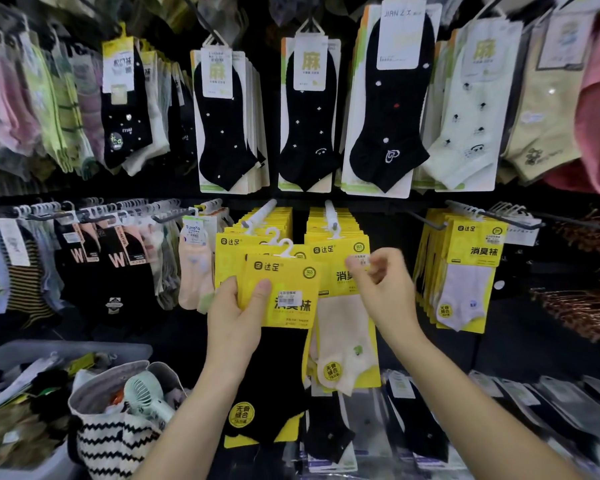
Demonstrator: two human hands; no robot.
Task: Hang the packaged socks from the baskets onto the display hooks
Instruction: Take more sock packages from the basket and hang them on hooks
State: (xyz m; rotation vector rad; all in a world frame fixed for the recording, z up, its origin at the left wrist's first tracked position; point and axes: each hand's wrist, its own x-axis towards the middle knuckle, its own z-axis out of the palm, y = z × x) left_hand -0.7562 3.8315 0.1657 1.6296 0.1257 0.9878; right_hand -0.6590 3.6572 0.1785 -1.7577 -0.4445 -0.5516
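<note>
display hook [260, 213]: white peg, already carrying yellow-carded packs; landmark for these notes.
sock pack [280, 284]: black pair on a yellow card, below and in front of the display hook, not yet hung.
left hand [234, 318]: grip pinching the card's left edge, thumb on the front.
hanger loop [287, 247]: white, free, just below-right of the hook tip.
right hand [383, 285]: right of the display hook, fingers curled near the cream pack [343, 341]; cannot tell whether pinching or only touching.
method: raise, square the loop to the tip, slide back flush.
risk: snagging neighbouring hangers.
basket [66, 349]: well below-left, holding more stock.
</note>
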